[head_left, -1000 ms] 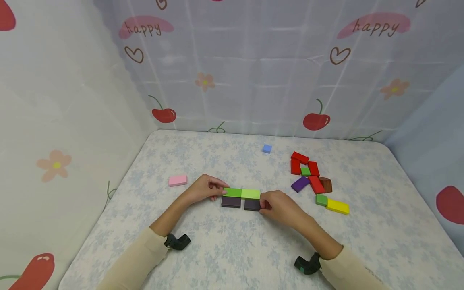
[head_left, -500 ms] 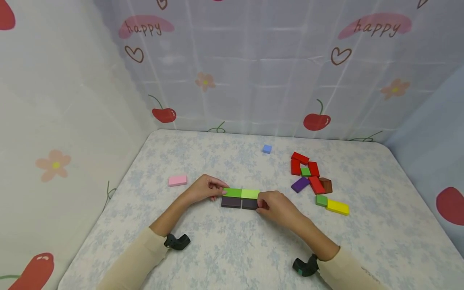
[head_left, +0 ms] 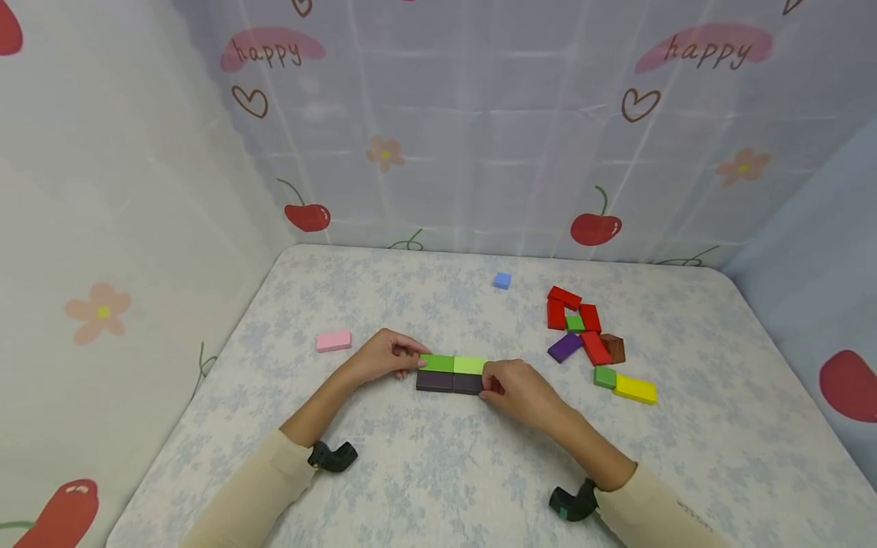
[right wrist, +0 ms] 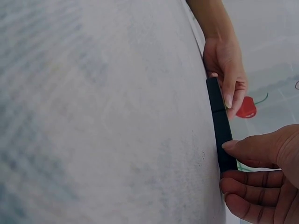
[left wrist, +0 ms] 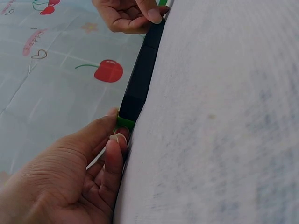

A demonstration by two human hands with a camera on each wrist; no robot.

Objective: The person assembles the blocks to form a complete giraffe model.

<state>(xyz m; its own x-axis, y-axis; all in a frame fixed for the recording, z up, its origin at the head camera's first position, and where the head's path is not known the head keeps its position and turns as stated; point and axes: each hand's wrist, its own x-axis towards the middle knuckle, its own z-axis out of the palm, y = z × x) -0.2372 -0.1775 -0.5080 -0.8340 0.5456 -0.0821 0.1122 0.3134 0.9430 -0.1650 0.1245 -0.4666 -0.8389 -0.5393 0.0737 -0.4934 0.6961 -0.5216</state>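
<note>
Four rectangular blocks form a flat two-by-two rectangle mid-table. At the back lie a green block (head_left: 436, 363) and a light green block (head_left: 470, 365); in front of them are a left dark block (head_left: 435, 381) and a right dark block (head_left: 467, 383), end to end. My left hand (head_left: 384, 356) pinches the left end of the green block between thumb and fingers. From the right, my right hand (head_left: 524, 388) holds the outer end of the right dark block. In the right wrist view its thumb rests on that dark block (right wrist: 226, 149), with the other fingers curled at the end.
A pink block (head_left: 333, 340) lies left of my left hand, and a small blue block (head_left: 502, 281) sits further back. On the right are several red blocks (head_left: 597, 348), a purple block (head_left: 565, 347), a brown block (head_left: 614, 348) and a yellow block (head_left: 635, 389).
My right hand has slid the right dark block leftward, and the gap between the two dark blocks has closed. My left hand has stayed at the green block.
</note>
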